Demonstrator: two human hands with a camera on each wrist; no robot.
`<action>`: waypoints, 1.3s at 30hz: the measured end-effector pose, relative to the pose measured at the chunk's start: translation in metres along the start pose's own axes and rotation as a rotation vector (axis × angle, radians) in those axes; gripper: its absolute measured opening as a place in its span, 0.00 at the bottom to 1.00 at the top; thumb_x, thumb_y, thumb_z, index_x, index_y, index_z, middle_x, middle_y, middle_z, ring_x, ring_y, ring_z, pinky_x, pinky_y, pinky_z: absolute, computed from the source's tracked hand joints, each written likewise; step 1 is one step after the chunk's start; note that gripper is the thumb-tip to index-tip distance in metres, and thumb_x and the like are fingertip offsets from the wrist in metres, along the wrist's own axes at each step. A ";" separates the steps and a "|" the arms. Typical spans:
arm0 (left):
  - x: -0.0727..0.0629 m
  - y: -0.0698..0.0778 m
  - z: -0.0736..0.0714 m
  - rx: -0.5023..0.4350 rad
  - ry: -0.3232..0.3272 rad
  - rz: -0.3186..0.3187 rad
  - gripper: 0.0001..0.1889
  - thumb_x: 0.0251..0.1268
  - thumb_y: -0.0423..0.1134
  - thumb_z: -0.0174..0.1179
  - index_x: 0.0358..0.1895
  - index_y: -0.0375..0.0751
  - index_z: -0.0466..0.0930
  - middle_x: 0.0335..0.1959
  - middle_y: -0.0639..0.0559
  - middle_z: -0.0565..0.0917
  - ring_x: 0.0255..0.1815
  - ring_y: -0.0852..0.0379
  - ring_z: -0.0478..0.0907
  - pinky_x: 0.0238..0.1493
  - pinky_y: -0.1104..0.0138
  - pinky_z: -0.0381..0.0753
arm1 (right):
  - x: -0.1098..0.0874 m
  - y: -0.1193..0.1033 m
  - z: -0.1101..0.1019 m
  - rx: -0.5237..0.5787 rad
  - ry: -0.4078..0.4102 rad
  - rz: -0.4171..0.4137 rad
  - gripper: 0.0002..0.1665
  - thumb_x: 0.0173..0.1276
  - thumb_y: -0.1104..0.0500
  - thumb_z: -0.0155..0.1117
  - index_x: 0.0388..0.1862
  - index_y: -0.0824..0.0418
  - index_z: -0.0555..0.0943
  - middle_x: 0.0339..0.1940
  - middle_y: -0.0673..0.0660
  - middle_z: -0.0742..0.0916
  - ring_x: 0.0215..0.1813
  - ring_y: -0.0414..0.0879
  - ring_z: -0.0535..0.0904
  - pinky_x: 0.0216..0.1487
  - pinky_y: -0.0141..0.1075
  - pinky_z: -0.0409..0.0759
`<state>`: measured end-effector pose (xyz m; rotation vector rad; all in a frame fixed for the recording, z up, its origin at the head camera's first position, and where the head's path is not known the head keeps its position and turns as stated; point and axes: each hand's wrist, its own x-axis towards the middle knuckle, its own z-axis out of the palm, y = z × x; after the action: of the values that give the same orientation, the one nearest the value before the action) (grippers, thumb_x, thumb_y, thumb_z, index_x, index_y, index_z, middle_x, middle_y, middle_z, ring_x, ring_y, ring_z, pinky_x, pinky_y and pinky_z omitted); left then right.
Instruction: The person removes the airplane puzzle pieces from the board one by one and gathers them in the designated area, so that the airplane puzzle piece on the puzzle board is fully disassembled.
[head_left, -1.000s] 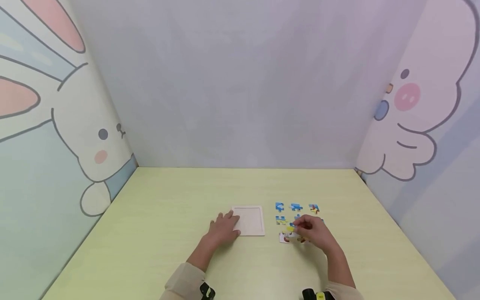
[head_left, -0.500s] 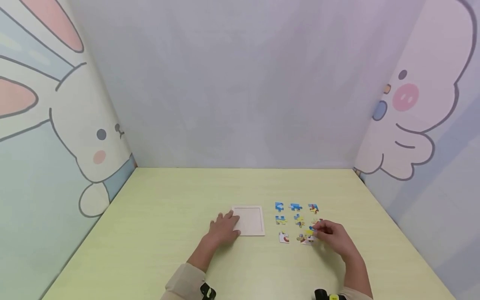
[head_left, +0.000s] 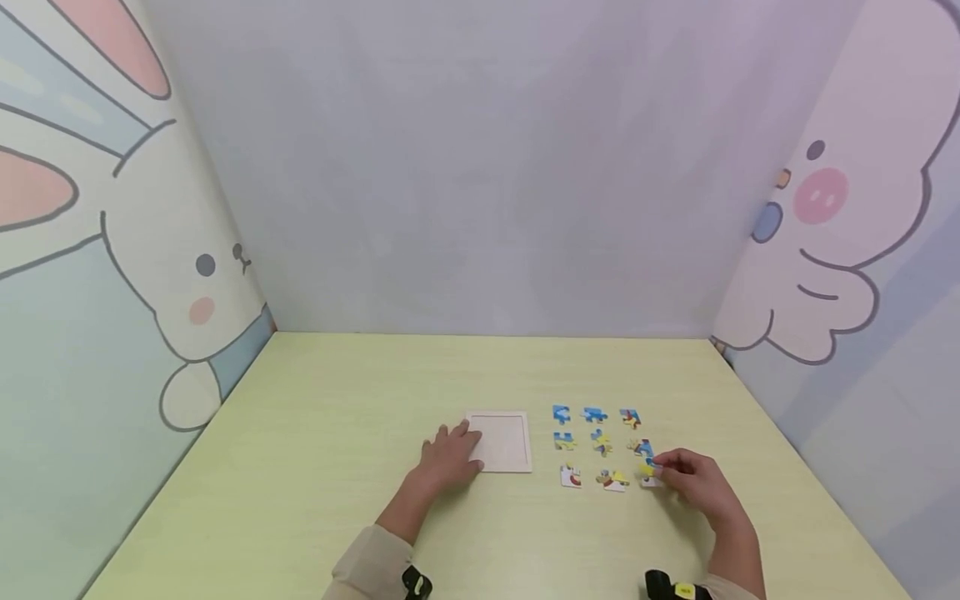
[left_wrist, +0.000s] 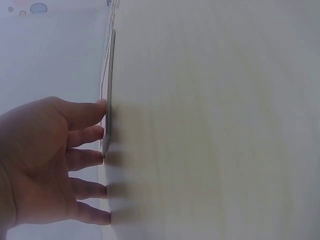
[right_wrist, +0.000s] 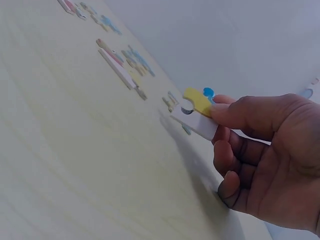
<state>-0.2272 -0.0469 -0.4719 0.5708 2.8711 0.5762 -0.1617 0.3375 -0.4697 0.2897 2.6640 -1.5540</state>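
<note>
My right hand [head_left: 693, 483] pinches a jigsaw puzzle piece [right_wrist: 200, 117] between thumb and fingertips. White, yellow and blue show on it, and it is raised off the table in the right wrist view. In the head view it overlaps the lower right corner of a loose grid of puzzle pieces [head_left: 602, 442]. My left hand [head_left: 447, 458] lies with spread, straight fingers on the left side of a pale square puzzle frame [head_left: 527, 442]. In the left wrist view the thumb and some fingertips touch the edge of that frame [left_wrist: 111, 85].
The pale yellow table [head_left: 315, 433] extends to both sides and in front of the hands. A plain grey-lilac wall [head_left: 480, 167] rises behind it. Cartoon animals decorate the side panels, among them a rabbit [head_left: 157, 225] at the left.
My right hand has moved to the right with the puzzle piece, from over the grid's middle to its lower right corner, uncovering the bottom pieces. The left hand stays on the frame.
</note>
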 end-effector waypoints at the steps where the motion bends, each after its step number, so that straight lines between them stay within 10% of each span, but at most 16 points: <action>1: 0.000 0.000 0.000 -0.002 -0.006 -0.006 0.25 0.63 0.44 0.58 0.62 0.40 0.71 0.67 0.40 0.64 0.65 0.30 0.55 0.55 0.36 0.57 | 0.000 0.001 0.000 -0.003 0.001 0.014 0.13 0.64 0.65 0.60 0.46 0.71 0.78 0.33 0.56 0.81 0.32 0.45 0.73 0.31 0.35 0.73; 39: 0.004 -0.008 0.008 -0.038 0.053 0.063 0.23 0.64 0.41 0.55 0.61 0.38 0.72 0.66 0.36 0.64 0.65 0.35 0.58 0.56 0.41 0.61 | 0.000 -0.008 -0.011 -0.277 0.066 -0.052 0.12 0.64 0.65 0.58 0.44 0.71 0.79 0.33 0.56 0.81 0.33 0.46 0.72 0.33 0.37 0.71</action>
<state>-0.2322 -0.0492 -0.4831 0.6516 2.8940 0.6642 -0.1628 0.3430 -0.4576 0.2636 2.9130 -1.1830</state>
